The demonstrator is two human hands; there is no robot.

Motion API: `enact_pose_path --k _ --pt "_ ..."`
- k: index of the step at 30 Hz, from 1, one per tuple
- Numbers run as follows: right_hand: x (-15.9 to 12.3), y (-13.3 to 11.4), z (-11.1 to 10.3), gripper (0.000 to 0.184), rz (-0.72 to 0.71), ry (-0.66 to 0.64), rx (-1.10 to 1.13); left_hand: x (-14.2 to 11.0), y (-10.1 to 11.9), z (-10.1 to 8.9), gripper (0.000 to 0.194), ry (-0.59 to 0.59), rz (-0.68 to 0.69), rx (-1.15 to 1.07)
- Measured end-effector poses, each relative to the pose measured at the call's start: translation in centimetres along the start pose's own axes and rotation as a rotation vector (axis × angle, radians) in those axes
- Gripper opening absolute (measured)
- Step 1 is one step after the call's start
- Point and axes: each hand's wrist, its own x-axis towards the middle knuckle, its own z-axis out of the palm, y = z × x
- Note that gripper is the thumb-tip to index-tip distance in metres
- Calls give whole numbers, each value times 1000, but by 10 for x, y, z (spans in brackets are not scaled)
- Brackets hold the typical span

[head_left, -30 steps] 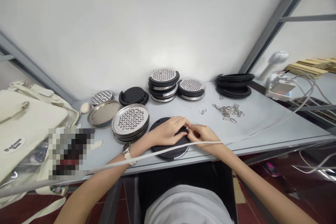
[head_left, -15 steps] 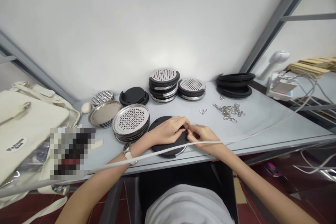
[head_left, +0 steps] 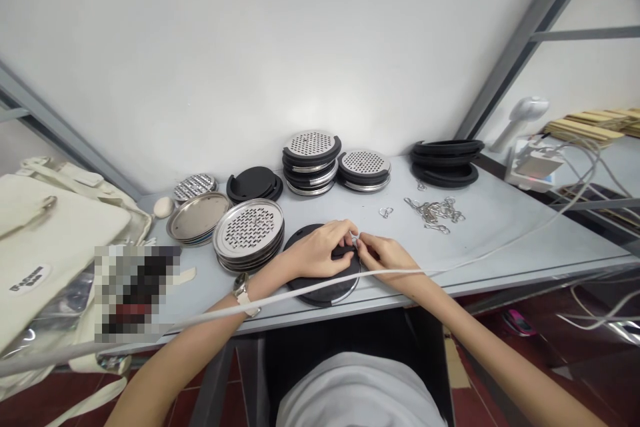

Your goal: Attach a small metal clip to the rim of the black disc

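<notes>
Movement: fingertips have edged toward the disc's far side since the earlier frame.
Left hand [head_left: 315,251]: curled, holding the black disc [head_left: 323,291].
Right hand [head_left: 384,258]: narrow pinch on a small metal clip [head_left: 355,239].
Disc: flat on the grey table [head_left: 480,247], just beside stacked perforated steel plates [head_left: 249,230].

Along the desk's [head_left: 525,260] back edge stand stacks of round metal graters [head_left: 311,144] and black rubber rings [head_left: 446,173], with a small heap of metal clips [head_left: 434,211] just in front. A cream canvas bag [head_left: 55,240] lies past the left corner, and a white cable [head_left: 480,257] runs along the front edge.
</notes>
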Motion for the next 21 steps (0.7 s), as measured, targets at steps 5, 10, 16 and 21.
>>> enact_pose_path --k 5,10,16,21 --pt "1 2 0 31 -26 -35 8 0 3 -1 26 -31 24 38" --pt "1 0 -1 33 9 -47 -21 1 3 -1 26 4 26 103" --pt "1 -2 -3 31 20 -48 3 2 1 0 25 16 36 168" --pt "1 0 -2 30 16 -39 3 2 2 0 24 18 30 187"
